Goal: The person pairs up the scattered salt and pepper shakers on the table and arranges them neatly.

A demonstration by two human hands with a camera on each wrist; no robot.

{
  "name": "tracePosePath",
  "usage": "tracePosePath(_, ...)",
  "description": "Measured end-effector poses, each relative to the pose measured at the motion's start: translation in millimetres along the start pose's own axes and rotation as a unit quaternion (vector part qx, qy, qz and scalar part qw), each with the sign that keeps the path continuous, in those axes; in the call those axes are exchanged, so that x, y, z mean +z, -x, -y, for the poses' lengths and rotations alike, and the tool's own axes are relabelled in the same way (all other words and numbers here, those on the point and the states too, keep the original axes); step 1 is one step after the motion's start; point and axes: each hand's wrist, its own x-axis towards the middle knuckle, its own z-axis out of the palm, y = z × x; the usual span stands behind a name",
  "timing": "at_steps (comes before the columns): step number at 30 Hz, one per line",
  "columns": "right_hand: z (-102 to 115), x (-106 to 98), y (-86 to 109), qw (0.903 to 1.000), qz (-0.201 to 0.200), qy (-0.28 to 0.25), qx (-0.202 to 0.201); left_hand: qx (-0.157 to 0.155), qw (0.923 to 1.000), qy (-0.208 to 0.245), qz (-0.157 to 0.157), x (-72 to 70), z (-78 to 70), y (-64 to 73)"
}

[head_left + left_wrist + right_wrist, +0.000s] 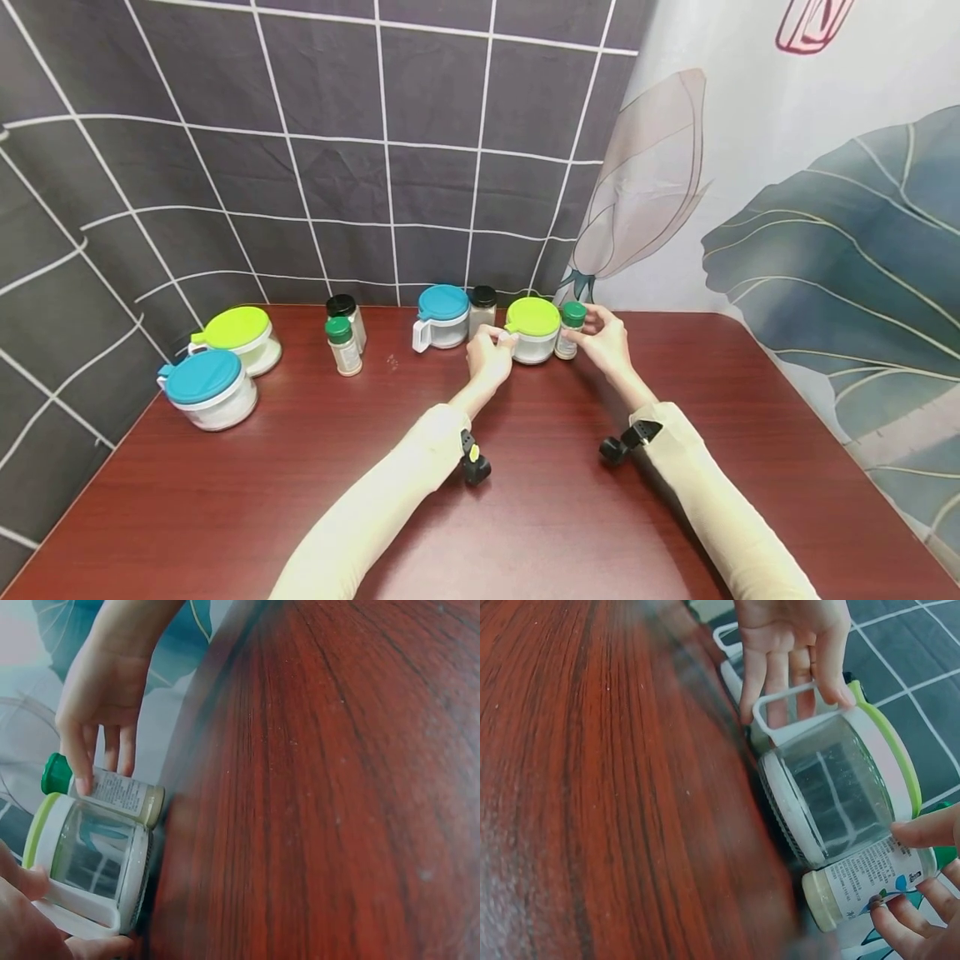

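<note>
A glass seasoning jar (533, 348) with a lime-green lid and white handle stands near the back of the table. My left hand (489, 360) grips its handle, thumb up by the lid, as the right wrist view shows. Right up against the jar's other side is a small spice bottle (573, 315) with a green cap and pale contents. Thumb and fingers of my right hand (609, 343) hold this bottle around its upper part. Its printed label (877, 877) shows in the right wrist view. Both containers are upright on the table in the head view.
Left of the jar stand a black-capped bottle (483, 307) and a blue-lidded jar (442, 304). Farther left are another green-capped bottle (344, 348), a black-capped one (342, 306), a lime-lidded jar (238, 327) and a blue-lidded jar (202, 379). A tile-patterned curtain (330, 183) hangs behind.
</note>
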Motion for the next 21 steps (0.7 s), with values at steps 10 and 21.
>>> tracePosePath(10,-4.1,-1.1,0.2,0.9999,0.003,0.008,0.008,0.007,0.9998,-0.002,0.021,3.4,2.8,-0.2)
tracePosePath(21,-6.4,-1.5,0.2,0.9991,0.016,0.035,-0.015,0.053,0.9964,0.017,0.064,-3.2,7.5,-6.0)
